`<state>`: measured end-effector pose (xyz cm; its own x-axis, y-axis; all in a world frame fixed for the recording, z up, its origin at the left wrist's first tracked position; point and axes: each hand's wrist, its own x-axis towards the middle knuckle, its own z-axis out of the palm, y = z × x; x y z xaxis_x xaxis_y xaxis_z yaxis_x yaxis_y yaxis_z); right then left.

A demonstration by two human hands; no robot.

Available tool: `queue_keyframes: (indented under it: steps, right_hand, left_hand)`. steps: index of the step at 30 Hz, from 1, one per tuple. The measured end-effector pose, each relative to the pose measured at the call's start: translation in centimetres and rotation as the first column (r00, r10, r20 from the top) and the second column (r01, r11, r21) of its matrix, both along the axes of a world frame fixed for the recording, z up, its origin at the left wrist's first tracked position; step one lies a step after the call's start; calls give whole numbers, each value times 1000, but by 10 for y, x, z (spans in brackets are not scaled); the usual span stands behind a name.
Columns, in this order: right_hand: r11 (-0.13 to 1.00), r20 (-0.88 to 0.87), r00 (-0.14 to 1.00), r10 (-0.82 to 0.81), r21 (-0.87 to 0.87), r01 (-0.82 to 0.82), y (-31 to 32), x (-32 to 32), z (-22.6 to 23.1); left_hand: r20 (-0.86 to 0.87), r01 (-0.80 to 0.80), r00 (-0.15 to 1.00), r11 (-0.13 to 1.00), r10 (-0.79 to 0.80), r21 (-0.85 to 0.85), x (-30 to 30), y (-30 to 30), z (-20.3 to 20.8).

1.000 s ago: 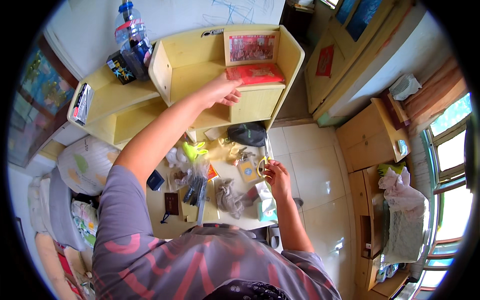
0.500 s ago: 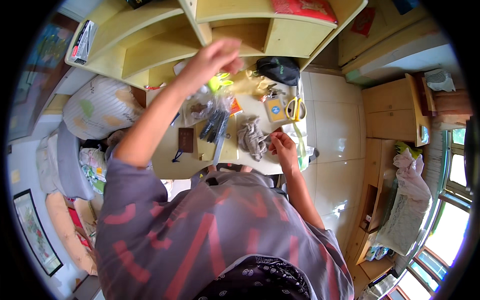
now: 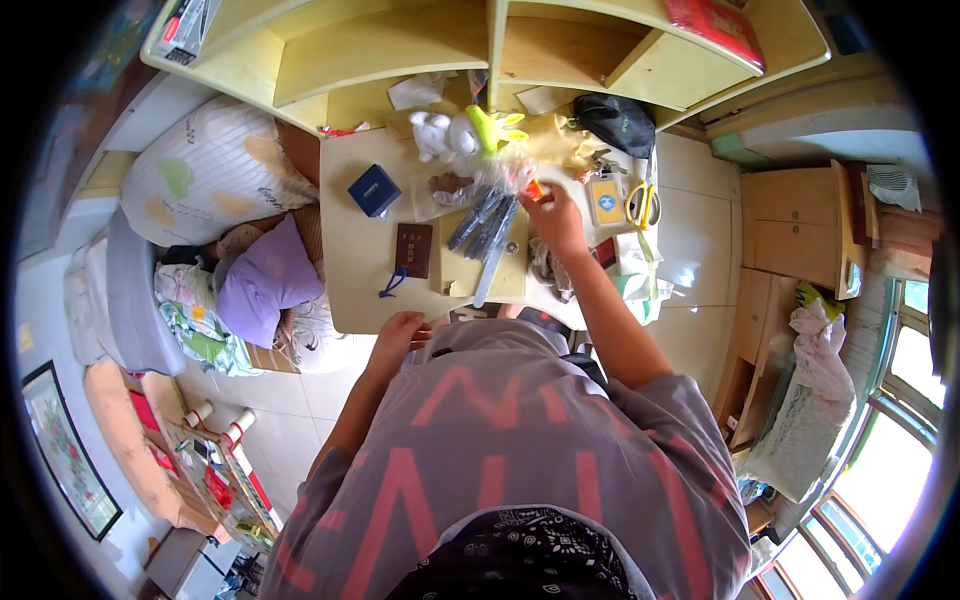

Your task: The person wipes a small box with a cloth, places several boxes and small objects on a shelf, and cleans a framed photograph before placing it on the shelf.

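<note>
My right hand (image 3: 556,224) reaches over the desk (image 3: 360,300), its fingertips closed on a small orange-red packet (image 3: 534,189). Beside the packet lies clear plastic wrapping (image 3: 508,172) with dark, slim plastic-wrapped items (image 3: 484,228) under it. Partly hidden by my right forearm is a crumpled grey cloth (image 3: 548,270). My left hand (image 3: 402,334) hangs at the desk's near edge, fingers loosely bent and slightly apart, with nothing visible in them. Closest to it are a dark red booklet (image 3: 413,250) and a blue cord (image 3: 393,284).
A dark blue box (image 3: 374,191) stands at the desk's left. Toward the back are a white plush toy (image 3: 441,136), a neon-yellow item (image 3: 492,130) and a black pouch (image 3: 615,125). Yellow-handled scissors (image 3: 643,206) and a yellow card (image 3: 606,200) lie at the right. Shelves (image 3: 390,50) rise behind.
My left hand has come down from near the shelves to the desk's near edge. My right hand has moved forward from beside the grey cloth to the packet. The view has shifted.
</note>
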<state>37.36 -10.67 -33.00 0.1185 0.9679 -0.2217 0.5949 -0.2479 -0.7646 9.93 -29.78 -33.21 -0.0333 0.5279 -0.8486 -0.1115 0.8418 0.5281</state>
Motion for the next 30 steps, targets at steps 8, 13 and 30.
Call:
queue_keyframes:
  steps: [8,13,30]
  right_hand:
    - [998,105,994,-38,-45,43,33,-28,-46]
    - [988,-555,818,-152,-92,121,-25,-46,20]
    - [981,-765,622,-167,-66,182,-66,-24,116]
  left_hand:
    - [-398,456,871,773,-287,440,5,56,-11]
    - [-653,668,723,466,-226,580,29,112,-6]
    - [464,240,767,868,-443,434,65,111,87]
